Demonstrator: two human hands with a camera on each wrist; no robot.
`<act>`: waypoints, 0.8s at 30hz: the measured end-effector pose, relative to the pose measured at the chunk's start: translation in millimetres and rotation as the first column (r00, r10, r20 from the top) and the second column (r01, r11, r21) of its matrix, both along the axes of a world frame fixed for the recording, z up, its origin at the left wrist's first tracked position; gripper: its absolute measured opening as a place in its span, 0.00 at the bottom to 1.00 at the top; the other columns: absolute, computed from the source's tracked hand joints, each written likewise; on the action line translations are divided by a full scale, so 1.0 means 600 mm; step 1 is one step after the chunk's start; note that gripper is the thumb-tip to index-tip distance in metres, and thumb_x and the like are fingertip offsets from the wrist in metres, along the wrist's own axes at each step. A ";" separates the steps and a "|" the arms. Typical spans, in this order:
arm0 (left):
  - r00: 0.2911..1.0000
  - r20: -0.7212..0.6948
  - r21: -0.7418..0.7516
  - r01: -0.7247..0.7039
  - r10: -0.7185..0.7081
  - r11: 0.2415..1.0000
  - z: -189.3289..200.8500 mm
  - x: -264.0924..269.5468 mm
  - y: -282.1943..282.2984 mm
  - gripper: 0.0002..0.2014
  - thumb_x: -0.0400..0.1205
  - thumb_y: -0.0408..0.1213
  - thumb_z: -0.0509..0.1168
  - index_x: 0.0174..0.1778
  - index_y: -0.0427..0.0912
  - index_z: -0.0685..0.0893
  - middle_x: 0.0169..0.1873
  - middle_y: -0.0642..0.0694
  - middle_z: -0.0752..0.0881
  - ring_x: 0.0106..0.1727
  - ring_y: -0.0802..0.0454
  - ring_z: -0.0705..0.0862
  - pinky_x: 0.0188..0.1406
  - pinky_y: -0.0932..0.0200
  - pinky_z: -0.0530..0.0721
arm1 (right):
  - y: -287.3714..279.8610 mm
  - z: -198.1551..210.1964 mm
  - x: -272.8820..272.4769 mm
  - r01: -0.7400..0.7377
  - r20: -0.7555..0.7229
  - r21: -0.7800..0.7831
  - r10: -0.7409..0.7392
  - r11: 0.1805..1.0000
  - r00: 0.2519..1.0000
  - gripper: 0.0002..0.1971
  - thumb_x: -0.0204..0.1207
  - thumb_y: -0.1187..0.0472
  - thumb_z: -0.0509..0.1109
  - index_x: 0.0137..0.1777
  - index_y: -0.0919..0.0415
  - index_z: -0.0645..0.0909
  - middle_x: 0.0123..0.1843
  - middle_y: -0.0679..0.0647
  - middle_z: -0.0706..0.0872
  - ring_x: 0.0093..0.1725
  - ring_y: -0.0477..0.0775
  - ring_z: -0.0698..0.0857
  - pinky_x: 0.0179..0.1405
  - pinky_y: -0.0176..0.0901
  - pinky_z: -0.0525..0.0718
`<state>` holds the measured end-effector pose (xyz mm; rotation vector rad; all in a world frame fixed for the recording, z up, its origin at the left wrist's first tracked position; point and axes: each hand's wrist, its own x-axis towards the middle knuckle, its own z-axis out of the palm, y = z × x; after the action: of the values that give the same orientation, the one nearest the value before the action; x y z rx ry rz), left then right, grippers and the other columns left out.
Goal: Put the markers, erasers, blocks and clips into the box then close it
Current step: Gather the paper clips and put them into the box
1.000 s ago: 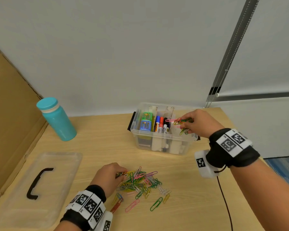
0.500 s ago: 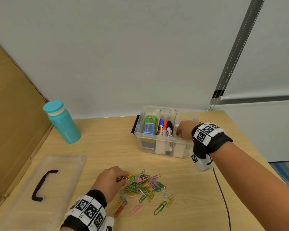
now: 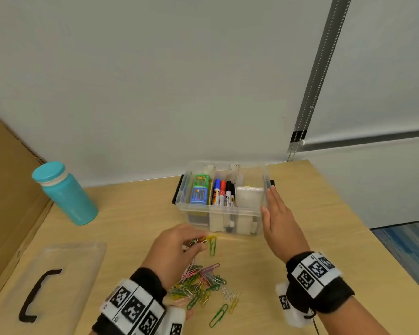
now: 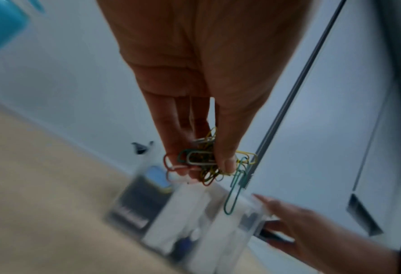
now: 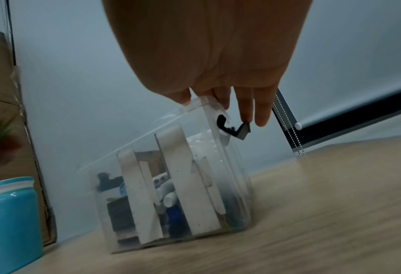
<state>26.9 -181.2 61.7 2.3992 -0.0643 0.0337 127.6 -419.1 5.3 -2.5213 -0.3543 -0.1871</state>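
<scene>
The clear plastic box [image 3: 198, 215] stands open on the wooden table, with markers [image 3: 223, 193], a green and blue block [image 3: 199, 191] and a white eraser [image 3: 249, 197] inside. My left hand [image 3: 177, 247] pinches a bunch of coloured paper clips [image 4: 204, 163] just in front of the box, one green clip [image 3: 212, 246] dangling. My right hand [image 3: 277, 218], fingers straight, lies flat against the box's right side, fingertips [image 5: 246, 111] by the black latch [image 5: 232, 128]. A pile of loose clips [image 3: 201, 284] lies on the table near me.
The clear lid [image 3: 49, 284] with its black handle lies flat at the left. A teal bottle [image 3: 64, 193] stands at the back left beside a cardboard sheet [image 3: 5, 180]. A wall runs right behind the box; the table edge falls off at the right.
My left hand has lifted a bunch of clips from the pile toward the box. My right hand came out of the box and now rests flat against its right side.
</scene>
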 end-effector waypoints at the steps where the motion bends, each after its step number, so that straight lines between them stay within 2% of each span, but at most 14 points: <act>1: 0.999 0.030 0.006 0.012 -0.012 1.000 0.017 0.017 -0.017 0.12 0.79 0.44 0.69 0.58 0.57 0.87 0.44 0.63 0.84 0.46 0.66 0.82 0.52 0.69 0.81 | 0.001 -0.003 0.001 0.008 0.008 0.007 -0.008 1.000 1.000 0.28 0.86 0.48 0.44 0.85 0.52 0.49 0.86 0.46 0.49 0.83 0.48 0.58 0.76 0.38 0.56; 4: 0.995 0.096 0.096 0.025 -0.034 0.995 0.063 0.075 -0.074 0.15 0.81 0.44 0.65 0.63 0.54 0.83 0.55 0.56 0.84 0.54 0.61 0.81 0.63 0.63 0.79 | 0.000 -0.005 0.001 0.027 0.038 -0.009 -0.027 1.000 0.999 0.28 0.86 0.48 0.43 0.85 0.52 0.50 0.86 0.46 0.50 0.82 0.47 0.59 0.76 0.39 0.60; 7: 0.989 0.123 0.262 0.045 -0.080 0.964 0.087 0.141 -0.128 0.14 0.83 0.41 0.63 0.64 0.50 0.84 0.57 0.50 0.84 0.58 0.52 0.82 0.62 0.57 0.78 | 0.000 -0.004 -0.002 0.023 0.061 -0.009 -0.023 1.000 0.998 0.28 0.86 0.48 0.44 0.84 0.53 0.52 0.86 0.46 0.50 0.82 0.47 0.61 0.76 0.40 0.64; 10: 0.992 -0.014 0.432 0.118 -0.124 0.894 0.081 0.203 -0.171 0.13 0.83 0.36 0.63 0.62 0.45 0.85 0.56 0.44 0.86 0.56 0.47 0.84 0.60 0.54 0.81 | 0.001 -0.006 -0.003 0.022 0.074 -0.011 -0.021 1.000 0.997 0.28 0.85 0.46 0.42 0.84 0.53 0.53 0.86 0.45 0.49 0.81 0.48 0.63 0.75 0.43 0.68; 14: 0.975 -0.191 0.586 0.208 -0.115 0.784 0.063 0.241 -0.213 0.11 0.83 0.29 0.60 0.59 0.34 0.83 0.56 0.37 0.85 0.57 0.41 0.85 0.59 0.50 0.82 | 0.003 -0.007 -0.002 0.029 0.077 -0.018 -0.027 0.999 0.997 0.35 0.80 0.40 0.34 0.84 0.54 0.54 0.86 0.46 0.50 0.81 0.48 0.64 0.75 0.43 0.71; 17: 0.955 -0.281 0.599 0.252 -0.095 0.760 0.049 0.259 -0.221 0.11 0.84 0.28 0.58 0.58 0.32 0.82 0.57 0.35 0.85 0.59 0.39 0.84 0.60 0.50 0.81 | 0.004 -0.006 -0.002 0.027 0.070 -0.006 -0.026 1.000 0.997 0.36 0.79 0.39 0.32 0.84 0.53 0.51 0.86 0.45 0.49 0.82 0.47 0.61 0.77 0.43 0.69; 20: 0.931 -0.348 0.559 0.298 -0.107 0.774 0.041 0.275 -0.213 0.11 0.83 0.31 0.61 0.57 0.33 0.84 0.56 0.37 0.86 0.59 0.41 0.85 0.60 0.52 0.81 | 0.003 -0.007 -0.002 0.033 0.064 -0.013 -0.032 0.999 0.997 0.35 0.79 0.39 0.32 0.84 0.52 0.50 0.86 0.45 0.48 0.82 0.47 0.62 0.76 0.45 0.70; 22: 0.926 -0.353 0.501 0.306 -0.131 0.810 0.043 0.271 -0.202 0.13 0.83 0.34 0.62 0.61 0.36 0.83 0.59 0.40 0.86 0.60 0.44 0.84 0.65 0.52 0.81 | 0.003 -0.007 -0.003 0.040 0.066 -0.014 -0.039 0.999 0.997 0.35 0.80 0.40 0.33 0.84 0.52 0.51 0.86 0.45 0.49 0.81 0.48 0.63 0.75 0.45 0.72; 24: 0.946 -0.276 0.392 0.272 -0.170 0.879 0.052 0.251 -0.185 0.15 0.84 0.34 0.61 0.65 0.41 0.82 0.62 0.44 0.85 0.63 0.48 0.83 0.68 0.52 0.79 | 0.002 -0.008 -0.002 0.042 0.067 -0.015 -0.041 0.999 0.997 0.35 0.79 0.40 0.32 0.84 0.52 0.51 0.86 0.45 0.49 0.81 0.48 0.64 0.74 0.45 0.72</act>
<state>177.6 -292.2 92.8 2.7974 -0.2627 -0.4134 126.1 -418.0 0.5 -2.5444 -0.3319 -0.2865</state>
